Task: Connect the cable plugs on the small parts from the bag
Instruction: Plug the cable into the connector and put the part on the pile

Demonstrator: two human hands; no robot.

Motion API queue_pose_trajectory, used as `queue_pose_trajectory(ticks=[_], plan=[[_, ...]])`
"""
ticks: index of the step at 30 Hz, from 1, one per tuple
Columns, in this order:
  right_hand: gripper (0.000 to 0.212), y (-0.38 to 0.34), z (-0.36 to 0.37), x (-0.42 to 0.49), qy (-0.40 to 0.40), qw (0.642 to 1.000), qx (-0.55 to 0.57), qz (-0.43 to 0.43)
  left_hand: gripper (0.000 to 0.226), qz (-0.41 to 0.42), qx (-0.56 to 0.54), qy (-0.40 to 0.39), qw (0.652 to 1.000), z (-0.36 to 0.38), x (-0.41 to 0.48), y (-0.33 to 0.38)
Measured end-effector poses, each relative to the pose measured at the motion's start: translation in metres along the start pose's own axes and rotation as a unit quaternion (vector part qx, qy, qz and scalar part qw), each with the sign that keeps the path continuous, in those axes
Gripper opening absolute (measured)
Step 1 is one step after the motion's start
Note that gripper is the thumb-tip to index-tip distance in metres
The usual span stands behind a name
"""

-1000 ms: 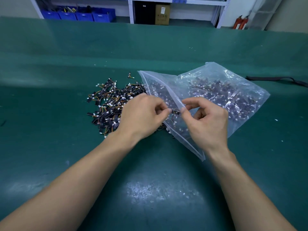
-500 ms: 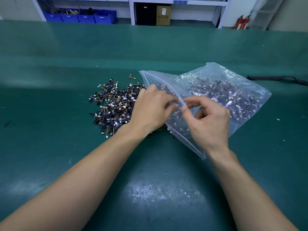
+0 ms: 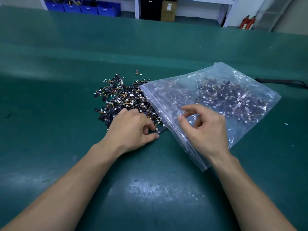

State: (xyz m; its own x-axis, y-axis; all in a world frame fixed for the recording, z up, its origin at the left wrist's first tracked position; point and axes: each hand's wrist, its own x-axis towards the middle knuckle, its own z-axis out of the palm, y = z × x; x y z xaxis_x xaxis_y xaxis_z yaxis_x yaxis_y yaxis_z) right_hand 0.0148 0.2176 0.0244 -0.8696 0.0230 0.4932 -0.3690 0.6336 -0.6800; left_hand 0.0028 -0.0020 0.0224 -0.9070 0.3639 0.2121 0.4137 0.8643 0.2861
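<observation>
A clear zip bag (image 3: pixel 250 77) lies on the green mat, holding many small black parts with wire leads and white plugs. Left of its mouth is a loose pile of the same parts (image 3: pixel 123 97). My left hand (image 3: pixel 131 130) rests at the pile's near edge with its fingers loosely curled. Its thumb tip touches a black part (image 3: pixel 162 130) that lies on the mat. My right hand (image 3: pixel 205 129) hovers over the bag near its zip edge, thumb and forefinger apart, with nothing between them.
The green mat (image 3: pixel 150 197) covers the whole bench. A black strap (image 3: pixel 283 81) lies at the right edge. One stray part (image 3: pixel 138 72) sits behind the pile. Beyond the bench stand blue bins (image 3: pixel 90 8), a cardboard box (image 3: pixel 168 11) and shelving.
The small part held between both hands has gone to the pile's near edge with my left hand, which moved down and left. My right hand let go and now hovers over the bag.
</observation>
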Motion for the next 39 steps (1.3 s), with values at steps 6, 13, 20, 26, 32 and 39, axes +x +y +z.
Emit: queue_pose_trajectory(ticks=[6, 13, 20, 26, 32, 39], plan=[[0.014, -0.001, 0.004, -0.003, -0.009, 1.000, 0.007, -0.009, 0.009, -0.030, -0.023, -0.016, 0.999, -0.003, -0.002, -0.001], [0.011, -0.004, 0.006, -0.004, -0.019, 0.999, 0.026, -0.011, 0.009, 0.014, -0.088, 0.065, 0.994, -0.008, -0.007, 0.001], [0.046, -0.008, 0.005, -0.005, -0.074, 0.992, 0.088, 0.055, 0.008, 0.092, -0.093, 0.196, 0.972, -0.008, -0.006, 0.005], [0.041, -0.015, 0.006, -0.005, -0.132, 0.970, 0.179, 0.097, 0.009, 0.158, -0.083, 0.228, 0.957, -0.004, -0.006, 0.007], [0.026, -0.012, 0.006, -0.002, -0.116, 0.959, 0.234, 0.107, 0.015, 0.125, -0.139, 0.235, 0.954, -0.002, -0.006, 0.004], [0.021, -0.011, 0.007, -0.005, -0.136, 0.968, 0.206, 0.040, 0.006, 0.092, -0.229, 0.207, 0.947, 0.005, -0.007, 0.008]])
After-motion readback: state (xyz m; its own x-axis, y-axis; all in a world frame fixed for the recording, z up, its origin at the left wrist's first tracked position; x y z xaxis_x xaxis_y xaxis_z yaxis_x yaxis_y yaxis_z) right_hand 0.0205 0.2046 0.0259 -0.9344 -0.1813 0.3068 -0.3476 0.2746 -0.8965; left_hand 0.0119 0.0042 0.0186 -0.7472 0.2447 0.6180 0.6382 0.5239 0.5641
